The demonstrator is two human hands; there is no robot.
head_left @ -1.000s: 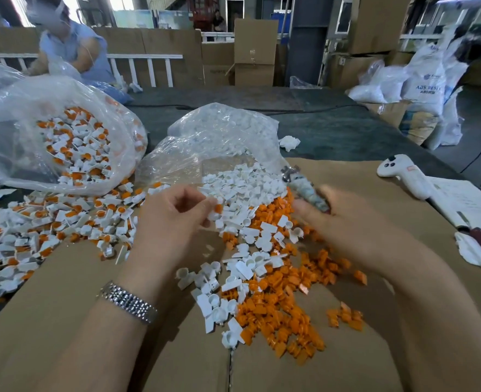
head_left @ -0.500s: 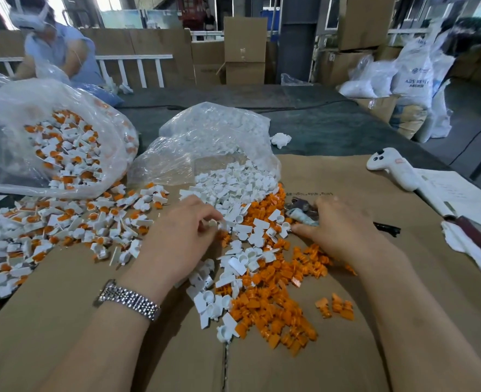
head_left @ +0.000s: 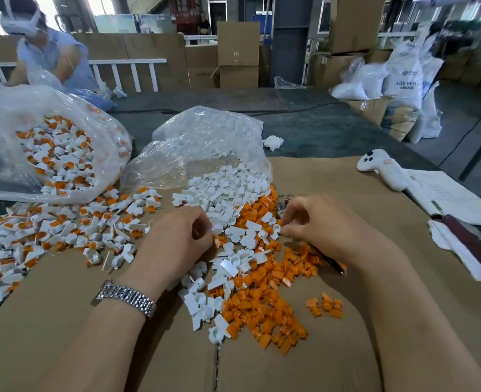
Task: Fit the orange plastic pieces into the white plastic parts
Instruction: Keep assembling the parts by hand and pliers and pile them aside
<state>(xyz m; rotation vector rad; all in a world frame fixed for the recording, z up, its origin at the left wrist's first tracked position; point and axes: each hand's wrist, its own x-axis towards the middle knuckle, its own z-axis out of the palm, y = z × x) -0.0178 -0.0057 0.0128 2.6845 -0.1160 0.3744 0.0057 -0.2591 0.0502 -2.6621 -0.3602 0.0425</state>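
Left hand is curled up at the edge of the white parts, can't tell what it's pinching. Right hand pinches at a white piece; the tool it held a second ago now lies under it. Orange pieces lie jumbled on the cardboard, facing every direction

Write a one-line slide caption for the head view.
Both hands, left and right, pick through loose white parts and orange pieces on cardboard, finished ones heaped left.

Both hands amid plastic pieces
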